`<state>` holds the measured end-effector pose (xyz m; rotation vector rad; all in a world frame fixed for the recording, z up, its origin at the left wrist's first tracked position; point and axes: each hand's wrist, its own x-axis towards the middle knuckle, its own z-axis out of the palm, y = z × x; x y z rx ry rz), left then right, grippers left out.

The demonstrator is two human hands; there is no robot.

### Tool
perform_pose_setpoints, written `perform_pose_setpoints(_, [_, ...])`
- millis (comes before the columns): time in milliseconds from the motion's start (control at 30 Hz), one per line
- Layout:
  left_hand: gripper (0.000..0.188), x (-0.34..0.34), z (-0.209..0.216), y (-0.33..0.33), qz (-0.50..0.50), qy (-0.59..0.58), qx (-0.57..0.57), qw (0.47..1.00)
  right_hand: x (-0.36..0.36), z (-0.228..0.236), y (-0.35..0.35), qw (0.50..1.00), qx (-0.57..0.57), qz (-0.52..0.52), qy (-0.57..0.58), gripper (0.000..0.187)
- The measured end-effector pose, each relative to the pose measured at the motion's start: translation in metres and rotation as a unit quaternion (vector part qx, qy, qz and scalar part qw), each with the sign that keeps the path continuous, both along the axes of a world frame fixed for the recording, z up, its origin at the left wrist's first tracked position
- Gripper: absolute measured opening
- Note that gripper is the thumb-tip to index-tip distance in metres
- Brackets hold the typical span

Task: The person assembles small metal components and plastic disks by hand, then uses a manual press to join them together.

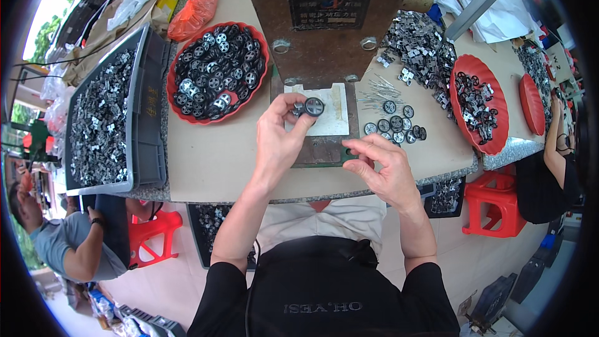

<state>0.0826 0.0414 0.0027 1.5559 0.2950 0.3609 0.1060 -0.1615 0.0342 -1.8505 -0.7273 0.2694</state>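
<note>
Between the thumb and fingers of my left hand (279,130) is a small toy wheel (314,107) with a black tyre and silver spokes. A small dark-and-silver piece shows beside it, partly hidden by my fingers. Below them lies a white plate (336,120) at the foot of a brown metal press (324,50). My right hand (385,168) hovers near the table's front, thumb and index finger apart; I see nothing between them. Just beyond it lie several loose wheels (396,123) and a scatter of thin metal pins (382,89).
A red scalloped bowl (264,81) of wheels stands left, beside a grey crate (145,143) of small parts. On the right are a heap of black-and-silver pieces (415,43) and another red bowl (462,112). Co-workers sit on both sides, near red stools (496,203).
</note>
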Motion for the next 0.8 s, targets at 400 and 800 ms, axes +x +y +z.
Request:
perform_pose_setpoints(400, [0.018,0.016,-0.017,0.0,0.041,-0.002,0.128,0.991,0.022,0.011,-0.027,0.998,-0.041,-0.032,-0.034,0.024])
perform_pose_setpoints(800, [0.025,0.018,-0.019,-0.002,0.06,0.02,0.118,0.991,0.152,0.299,-0.006,0.838,-0.058,-0.137,-0.525,0.035])
